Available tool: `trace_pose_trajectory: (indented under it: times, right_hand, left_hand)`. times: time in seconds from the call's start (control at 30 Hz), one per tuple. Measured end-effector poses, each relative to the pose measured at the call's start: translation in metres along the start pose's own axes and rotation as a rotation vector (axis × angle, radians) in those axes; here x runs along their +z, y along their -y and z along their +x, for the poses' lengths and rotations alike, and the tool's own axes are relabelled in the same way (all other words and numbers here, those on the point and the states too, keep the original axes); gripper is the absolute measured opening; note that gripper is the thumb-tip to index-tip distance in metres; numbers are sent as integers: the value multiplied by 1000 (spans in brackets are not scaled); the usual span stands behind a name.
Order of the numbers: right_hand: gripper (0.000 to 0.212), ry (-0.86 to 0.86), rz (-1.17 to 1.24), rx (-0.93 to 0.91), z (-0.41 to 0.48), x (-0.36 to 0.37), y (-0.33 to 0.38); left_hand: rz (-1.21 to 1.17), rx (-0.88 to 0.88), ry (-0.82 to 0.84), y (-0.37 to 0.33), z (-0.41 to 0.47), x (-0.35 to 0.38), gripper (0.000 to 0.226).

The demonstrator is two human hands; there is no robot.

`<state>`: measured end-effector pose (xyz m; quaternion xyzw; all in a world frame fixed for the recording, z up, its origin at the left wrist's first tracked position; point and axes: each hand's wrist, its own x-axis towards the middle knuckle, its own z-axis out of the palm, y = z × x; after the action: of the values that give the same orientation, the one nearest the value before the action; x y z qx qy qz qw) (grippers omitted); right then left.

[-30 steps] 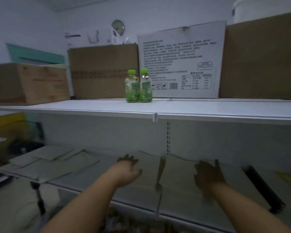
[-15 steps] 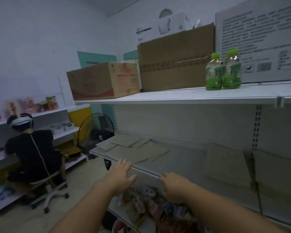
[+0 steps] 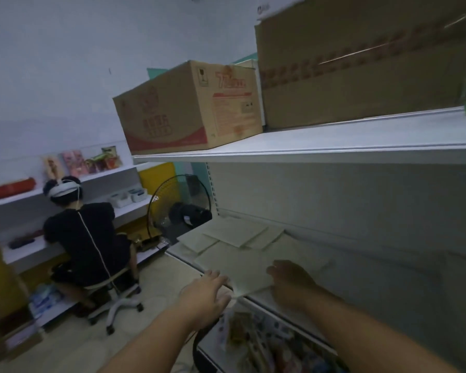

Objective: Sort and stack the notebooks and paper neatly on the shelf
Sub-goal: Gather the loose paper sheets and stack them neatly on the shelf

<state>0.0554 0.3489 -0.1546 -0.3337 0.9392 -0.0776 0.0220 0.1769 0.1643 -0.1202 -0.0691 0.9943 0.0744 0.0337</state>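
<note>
Notebooks and paper (image 3: 234,234): loose, overlapping, at the left end of the shelf (image 3: 374,281); unsorted, I judge.
Nearest sheet (image 3: 242,270): at the shelf's front edge, between my hands.
Left hand (image 3: 207,290): fingers straight, at the sheet's near corner, probably to square it.
Right hand (image 3: 289,282): on the sheet's right edge; too dim, I cannot tell its grip.

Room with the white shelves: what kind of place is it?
Probably a small shop or its stockroom: long white metal shelves, big brown cardboard cartons stored on top, pale notebooks laid out below, and colourful packets on the lowest shelf.
</note>
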Motion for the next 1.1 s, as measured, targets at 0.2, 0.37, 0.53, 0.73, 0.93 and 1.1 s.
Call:
trace_pose_trajectory:
  times: [0.2,0.37,0.53,0.73,0.93,1.1]
  right_hand:
    - [37,-139,-42,2,72,18,5]
    - [33,-277,-4,23,119,24,26]
    - [46,-257,-78,115,168,28,44]
    - [34,-243,-162,178,201,32,55]
    - [17,-496,-69,213,220,34,85]
    - [30,-429,12,-32,217,43,137]
  left_hand:
    - [-221,-127,25,37,51,7,50]
    - [-366,-161,30,76,89,0,37]
    - [-434,-87,-12,114,143,-11,34]
    - [-733,-59,98,157,215,-13,26]
    - [-1746,-253,533,178,256,-29,46]
    - [-1978,-142,260,179,269,-17,36]
